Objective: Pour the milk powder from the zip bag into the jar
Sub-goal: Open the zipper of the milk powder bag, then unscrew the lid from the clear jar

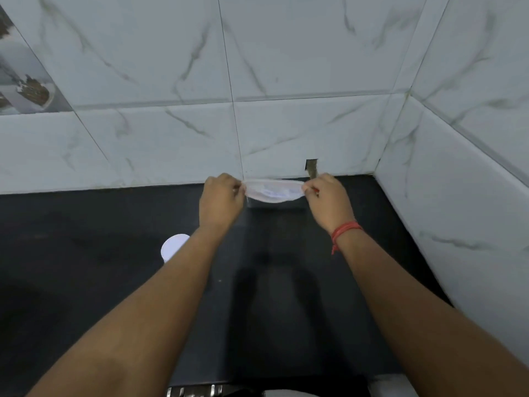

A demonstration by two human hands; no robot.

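Observation:
A clear zip bag (pixel 273 191) with white powder in it hangs stretched between my two hands, just above the black counter (pixel 86 282) near the back wall. My left hand (pixel 221 200) pinches its left end and my right hand (pixel 329 196) pinches its right end. A red thread band circles my right wrist. A white round lid or jar top (pixel 173 247) shows on the counter to the left, partly hidden behind my left forearm. The jar's body is not visible.
White marble tiles (pixel 171 133) cover the back wall, and a side wall (pixel 458 196) closes the corner on the right. A small dark notch (pixel 311 167) sits in the tile behind my right hand. Metal parts (pixel 194 391) show at the bottom edge.

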